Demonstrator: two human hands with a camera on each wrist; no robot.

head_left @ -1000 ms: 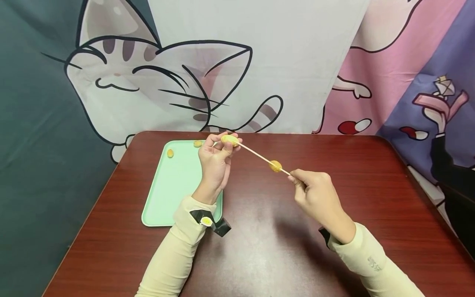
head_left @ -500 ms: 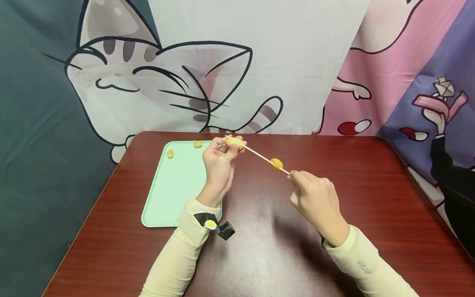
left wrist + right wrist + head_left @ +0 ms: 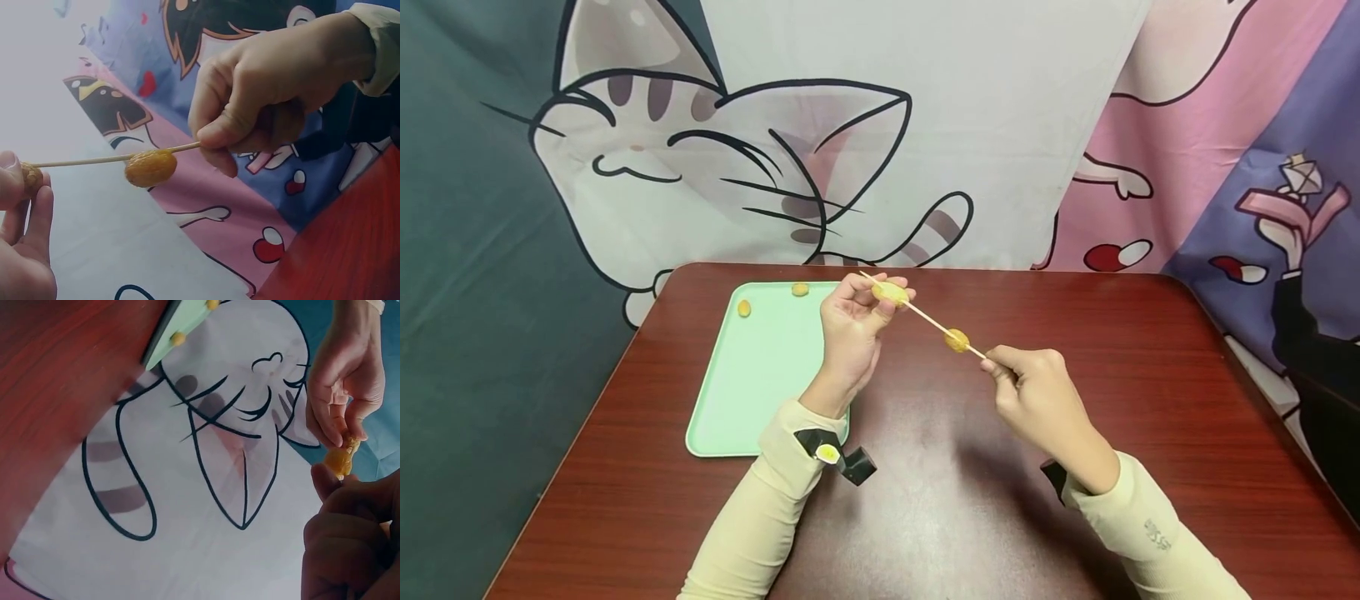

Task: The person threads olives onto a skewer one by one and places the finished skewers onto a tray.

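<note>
The right hand pinched the stick beside the near yellow piece; beyond, the left hand gripped the far yellow piece, seemingly pierced through, the tip having just emerged; two loose pieces lay on the tray

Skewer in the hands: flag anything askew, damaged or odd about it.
One mild oddity: in the left wrist view, the yellow fruit nearer the right hand sits off-centre, mostly below the skewer. No break shows.
</note>
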